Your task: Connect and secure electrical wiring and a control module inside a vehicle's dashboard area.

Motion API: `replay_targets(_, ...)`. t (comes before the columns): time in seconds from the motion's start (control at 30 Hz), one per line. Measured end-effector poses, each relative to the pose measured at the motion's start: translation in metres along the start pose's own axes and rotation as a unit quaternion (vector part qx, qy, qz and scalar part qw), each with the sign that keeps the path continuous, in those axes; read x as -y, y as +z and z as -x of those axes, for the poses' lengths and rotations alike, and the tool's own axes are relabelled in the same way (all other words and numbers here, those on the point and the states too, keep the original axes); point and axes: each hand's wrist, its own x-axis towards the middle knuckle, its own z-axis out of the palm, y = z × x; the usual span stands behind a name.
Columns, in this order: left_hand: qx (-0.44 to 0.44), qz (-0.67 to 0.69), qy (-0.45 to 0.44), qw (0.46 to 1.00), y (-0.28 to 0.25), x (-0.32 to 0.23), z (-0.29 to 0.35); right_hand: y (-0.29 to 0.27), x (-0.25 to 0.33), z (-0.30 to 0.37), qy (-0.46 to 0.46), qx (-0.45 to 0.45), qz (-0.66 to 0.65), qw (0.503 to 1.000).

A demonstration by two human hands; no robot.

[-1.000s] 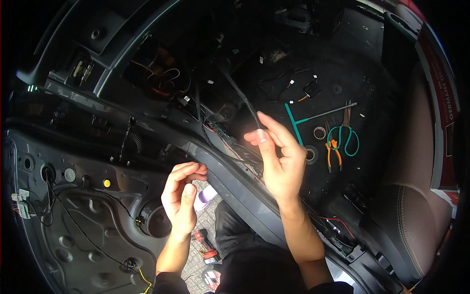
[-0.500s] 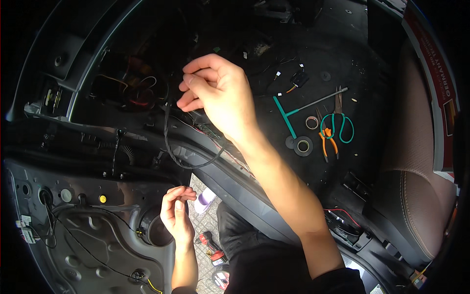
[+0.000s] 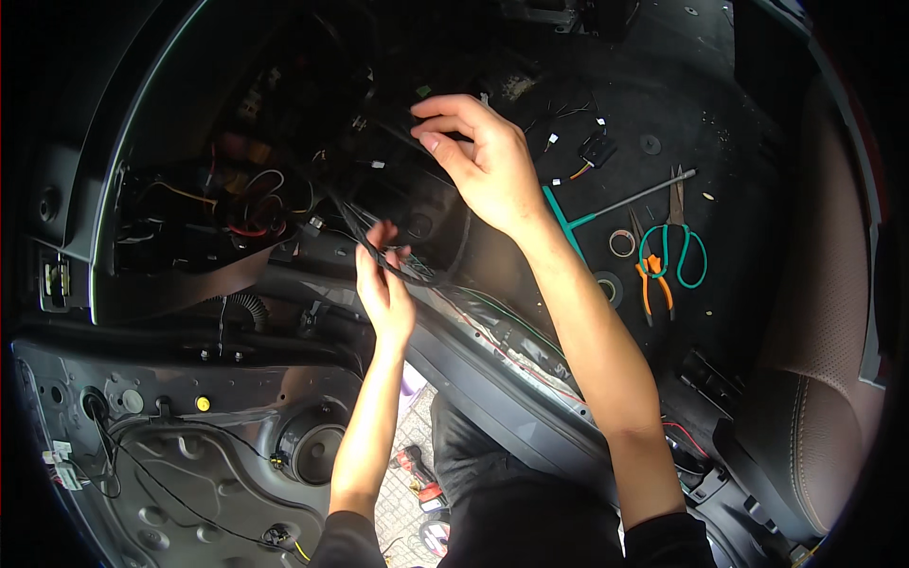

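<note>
A thin black cable (image 3: 431, 281) hangs in a loop over the car's door sill, inside the open doorway. My right hand (image 3: 483, 161) is raised above the footwell floor, thumb and fingers drawn together on a dark stretch of the cable; their grip is partly lost against the dark background. Lower and to the left, my left hand (image 3: 385, 298) is up against the loop. Its fingers are apart and slightly blurred at the tips, and the cable runs across them.
On the dark floor lie a green T-handle tool (image 3: 565, 220), green-handled scissors (image 3: 684, 241), orange-handled pliers (image 3: 653, 284), tape rolls (image 3: 622, 243) and a small black wired module (image 3: 597, 150). Loose wires (image 3: 270, 194) show at left. The stripped door panel (image 3: 189, 473) stands lower left; a seat (image 3: 814, 379) is right.
My left hand has risen from beside the door speaker to the cable loop. My right hand sits slightly farther right, and the view has shifted a little.
</note>
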Motion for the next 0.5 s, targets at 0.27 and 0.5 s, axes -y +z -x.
replay_targets(0.27, -0.145, 0.175, -0.158, 0.961, 0.06, 0.056, -0.138, 0.005, 0.026, 0.02, -0.017, 0.056, -0.108, 0.992)
replay_targets(0.5, 0.095, 0.011, -0.173, 0.98, 0.059, 0.096, -0.16, 0.014, 0.041, 0.005, 0.042, 0.029, -0.114, 0.992)
